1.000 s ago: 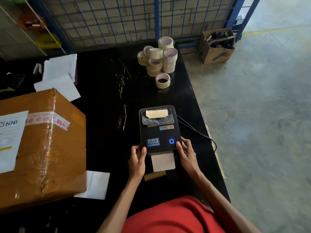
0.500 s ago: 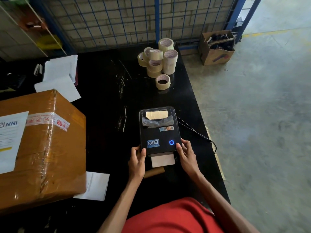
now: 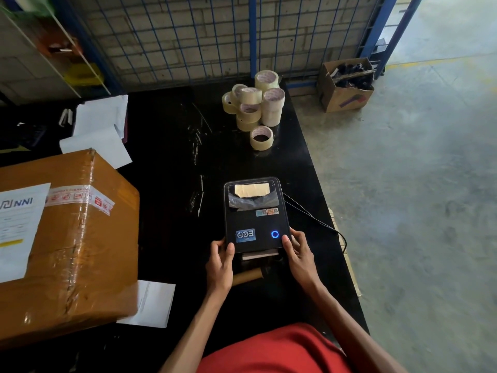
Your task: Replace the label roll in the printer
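A black label printer [image 3: 255,214] lies flat on the black table [image 3: 166,157], its lid down and a blue ring lit near its front right. Through its window a pale label roll [image 3: 251,190] shows. My left hand [image 3: 220,261] grips the printer's front left corner and my right hand [image 3: 297,251] grips the front right corner. Only a thin strip of label paper [image 3: 259,255] sticks out of the front slot between them. A bare brown cardboard core [image 3: 248,275] lies on the table just in front of the printer.
A large taped carton [image 3: 67,238] fills the left. White sheets [image 3: 100,130] lie behind it, another sheet [image 3: 150,302] in front. Several tape rolls [image 3: 254,103] are stacked at the back. The printer's cable [image 3: 317,222] runs off the right table edge. A small box [image 3: 347,86] stands on the floor.
The label paper that hung well out of the front slot has drawn back into the printer, leaving a thin strip. Both hands stay on the front corners.
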`<action>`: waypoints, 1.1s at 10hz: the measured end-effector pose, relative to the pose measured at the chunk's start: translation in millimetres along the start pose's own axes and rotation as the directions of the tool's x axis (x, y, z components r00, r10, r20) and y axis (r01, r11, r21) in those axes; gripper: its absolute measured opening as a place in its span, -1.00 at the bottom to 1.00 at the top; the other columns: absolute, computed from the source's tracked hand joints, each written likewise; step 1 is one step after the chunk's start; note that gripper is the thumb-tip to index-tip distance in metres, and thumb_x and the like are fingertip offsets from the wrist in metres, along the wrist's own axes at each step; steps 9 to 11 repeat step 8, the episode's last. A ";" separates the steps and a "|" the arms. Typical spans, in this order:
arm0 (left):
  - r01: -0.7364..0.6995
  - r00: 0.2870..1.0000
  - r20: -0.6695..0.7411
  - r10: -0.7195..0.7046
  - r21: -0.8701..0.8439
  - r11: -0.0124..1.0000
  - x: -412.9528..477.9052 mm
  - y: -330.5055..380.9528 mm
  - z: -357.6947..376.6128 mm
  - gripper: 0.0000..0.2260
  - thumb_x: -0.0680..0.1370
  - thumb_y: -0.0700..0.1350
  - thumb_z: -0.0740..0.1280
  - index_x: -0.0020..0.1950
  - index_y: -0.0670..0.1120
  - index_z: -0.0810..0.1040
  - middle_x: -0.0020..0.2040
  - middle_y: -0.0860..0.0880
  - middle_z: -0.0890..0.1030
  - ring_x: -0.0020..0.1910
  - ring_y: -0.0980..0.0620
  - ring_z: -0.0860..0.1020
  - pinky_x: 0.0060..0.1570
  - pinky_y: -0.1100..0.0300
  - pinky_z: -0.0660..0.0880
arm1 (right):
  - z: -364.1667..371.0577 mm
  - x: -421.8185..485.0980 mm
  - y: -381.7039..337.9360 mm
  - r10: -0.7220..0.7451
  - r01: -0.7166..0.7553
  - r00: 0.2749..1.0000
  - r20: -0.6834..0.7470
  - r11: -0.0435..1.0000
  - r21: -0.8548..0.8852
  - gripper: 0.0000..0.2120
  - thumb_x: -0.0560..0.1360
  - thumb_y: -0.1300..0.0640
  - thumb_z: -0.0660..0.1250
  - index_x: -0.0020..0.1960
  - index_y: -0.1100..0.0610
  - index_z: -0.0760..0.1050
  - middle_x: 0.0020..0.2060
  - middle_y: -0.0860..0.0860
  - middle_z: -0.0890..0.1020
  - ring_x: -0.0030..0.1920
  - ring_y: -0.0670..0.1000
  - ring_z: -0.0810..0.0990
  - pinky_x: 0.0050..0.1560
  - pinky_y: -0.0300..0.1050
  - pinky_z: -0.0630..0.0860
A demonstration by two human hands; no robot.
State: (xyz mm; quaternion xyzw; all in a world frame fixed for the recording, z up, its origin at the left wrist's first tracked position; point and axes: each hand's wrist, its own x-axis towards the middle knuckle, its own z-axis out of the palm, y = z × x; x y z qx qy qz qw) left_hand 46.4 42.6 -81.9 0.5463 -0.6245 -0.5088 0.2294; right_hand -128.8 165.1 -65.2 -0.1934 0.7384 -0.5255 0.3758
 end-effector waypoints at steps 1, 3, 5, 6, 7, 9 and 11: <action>0.003 1.000 0.002 -0.003 -0.004 1.000 -0.9 2.2 -0.2 -0.80 0.63 0.07 0.24 0.15 -0.02 0.44 -0.01 0.17 0.59 -0.03 0.24 0.56 -0.14 0.34 0.47 | 0.5 -0.1 -0.2 0.004 -0.004 1.000 0.002 1.000 0.011 -0.64 0.62 -0.10 0.27 0.39 -0.05 0.39 0.21 -0.12 0.62 0.19 -0.09 0.66 0.19 0.01 0.64; 0.009 1.000 0.002 -0.009 -0.008 1.000 -2.0 5.5 -1.5 -0.81 0.63 0.05 0.25 0.14 -0.04 0.45 -0.03 0.15 0.59 -0.06 0.25 0.56 -0.20 0.41 0.46 | 0.5 0.1 0.2 0.010 -0.010 1.000 0.004 1.000 0.010 -0.62 0.61 -0.12 0.27 0.39 -0.05 0.39 0.25 -0.08 0.63 0.16 -0.13 0.67 0.19 0.00 0.65; -0.001 1.000 -0.001 0.001 0.004 1.000 -1.3 6.0 -1.5 -0.85 0.63 0.04 0.25 0.11 0.00 0.44 -0.04 0.16 0.59 -0.07 0.24 0.57 -0.24 0.48 0.46 | 0.3 0.0 -2.1 0.016 -0.016 1.000 -0.002 1.000 0.015 -0.66 0.61 -0.11 0.28 0.36 -0.09 0.41 0.12 -0.23 0.63 0.12 -0.24 0.67 0.12 -0.12 0.66; -0.011 1.000 -0.010 0.011 -0.007 1.000 -4.7 8.9 -1.1 -0.82 0.64 0.01 0.24 0.15 -0.07 0.45 0.01 0.04 0.61 -0.04 0.12 0.59 -0.18 0.36 0.46 | 1.4 -3.5 -1.6 0.017 -0.017 1.000 0.003 0.999 0.039 -0.64 0.60 -0.11 0.29 0.36 -0.07 0.41 0.20 -0.14 0.65 0.16 -0.16 0.67 0.15 -0.06 0.66; 0.016 1.000 -0.007 -0.017 -0.042 0.999 -7.5 15.6 -1.7 -0.89 0.64 0.02 0.23 0.09 0.02 0.46 0.02 0.03 0.65 -0.03 0.11 0.61 -0.18 0.34 0.46 | 0.9 -2.2 -8.9 0.030 -0.029 0.999 -0.013 0.998 0.063 -0.68 0.61 -0.07 0.30 0.34 -0.07 0.44 0.24 -0.06 0.67 0.19 -0.09 0.68 0.21 0.06 0.63; 0.042 0.999 -0.024 -0.042 -0.020 0.999 -13.1 15.2 -1.7 -0.97 0.62 0.00 0.27 -0.02 0.12 0.45 -0.06 0.03 0.70 -0.14 0.20 0.63 -0.22 0.39 0.45 | 4.7 -11.6 -8.4 0.073 -0.069 0.995 -0.074 0.996 0.059 -0.76 0.60 0.00 0.34 0.26 -0.12 0.49 0.22 -0.05 0.69 0.21 -0.09 0.67 0.27 0.02 0.60; 0.042 0.999 -0.024 -0.042 -0.020 0.999 -13.1 15.2 -1.7 -0.97 0.62 0.00 0.27 -0.02 0.12 0.45 -0.06 0.03 0.70 -0.14 0.20 0.63 -0.22 0.39 0.45 | 4.7 -11.6 -8.4 0.073 -0.069 0.995 -0.074 0.996 0.059 -0.76 0.60 0.00 0.34 0.26 -0.12 0.49 0.22 -0.05 0.69 0.21 -0.09 0.67 0.27 0.02 0.60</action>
